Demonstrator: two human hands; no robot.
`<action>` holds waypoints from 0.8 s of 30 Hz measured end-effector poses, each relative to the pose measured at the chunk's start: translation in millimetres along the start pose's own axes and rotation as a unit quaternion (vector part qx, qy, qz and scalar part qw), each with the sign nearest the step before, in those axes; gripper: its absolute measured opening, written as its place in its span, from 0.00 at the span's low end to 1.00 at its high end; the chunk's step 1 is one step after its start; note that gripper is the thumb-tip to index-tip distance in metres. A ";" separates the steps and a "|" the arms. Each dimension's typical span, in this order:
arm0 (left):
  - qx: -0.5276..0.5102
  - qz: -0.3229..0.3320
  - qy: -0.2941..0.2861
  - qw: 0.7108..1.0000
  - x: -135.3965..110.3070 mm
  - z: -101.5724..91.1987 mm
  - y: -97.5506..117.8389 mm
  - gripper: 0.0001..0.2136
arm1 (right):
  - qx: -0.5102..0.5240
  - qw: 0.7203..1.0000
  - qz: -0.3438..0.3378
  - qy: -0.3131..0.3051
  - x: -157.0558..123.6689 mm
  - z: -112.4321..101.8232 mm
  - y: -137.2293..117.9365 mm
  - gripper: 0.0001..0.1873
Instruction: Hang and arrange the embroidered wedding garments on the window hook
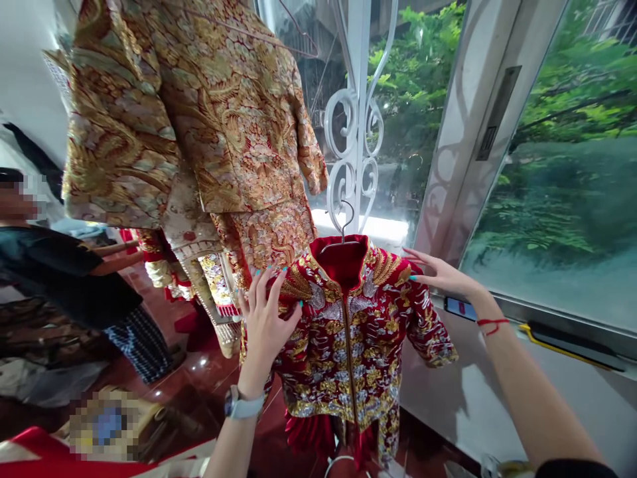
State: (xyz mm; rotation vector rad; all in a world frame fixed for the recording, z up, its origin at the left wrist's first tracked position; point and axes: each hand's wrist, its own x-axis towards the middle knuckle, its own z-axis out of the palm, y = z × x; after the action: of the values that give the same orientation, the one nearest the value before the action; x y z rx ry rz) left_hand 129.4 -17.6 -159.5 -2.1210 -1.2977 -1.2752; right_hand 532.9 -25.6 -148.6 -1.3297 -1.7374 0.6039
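A small red jacket (343, 338) with gold and silver embroidery hangs in front of me on a thin wire hanger (343, 226). Its stand-up collar is open at the neck, and a gold-edged seam runs down the front. My left hand (263, 312) rests against the shoulder on the left, fingers spread and thumb apart. At the opposite shoulder, my right hand (442, 275) touches the cloth with its fingers stretched out. Red tassel-like cloth (311, 435) shows below the hem. The hanger's hook reaches up by a white scrolled window grille (348, 126).
Larger gold embroidered jackets (239, 119) hang at the upper left. A person in dark clothes (64, 279) stands at the left, arms stretched toward other garments. On the sill at right lie a phone (460, 308) and a black-and-yellow object (572, 346). Packages (144, 431) sit lower left.
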 end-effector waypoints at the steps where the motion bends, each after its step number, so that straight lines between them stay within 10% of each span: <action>1: -0.003 -0.004 0.020 1.000 -2.7 6.1 5.8 0.33 | -0.068 0.996 -0.031 0.056 1.9 12.6 -11.0 0.38; 4: -0.004 0.004 0.019 1.000 -7.2 33.4 27.5 0.32 | -0.222 0.949 -0.075 0.212 10.8 60.2 -31.5 0.31; 11: 0.018 -0.024 0.001 1.000 -47.6 85.8 66.0 0.29 | -0.263 0.898 -0.095 0.339 -17.1 152.4 -8.5 0.33; 17: 0.032 0.049 -0.204 0.977 -68.9 93.6 96.8 0.28 | -0.295 0.934 -0.113 0.164 -68.7 224.0 36.2 0.40; 20: -0.017 0.042 -0.188 0.981 -87.2 80.0 94.3 0.27 | -0.252 0.949 -0.105 0.155 -89.9 230.8 52.1 0.38; 24: -0.047 -0.007 -0.114 0.992 -190.1 38.5 31.6 0.23 | -0.177 0.967 0.010 0.182 -179.8 234.6 78.7 0.31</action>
State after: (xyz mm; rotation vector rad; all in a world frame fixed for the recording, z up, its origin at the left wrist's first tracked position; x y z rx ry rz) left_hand 142.0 -108.8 -333.1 -2.3859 -1.3676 -1.1473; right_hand 391.5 -142.9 -393.2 -1.5895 -1.5697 0.0456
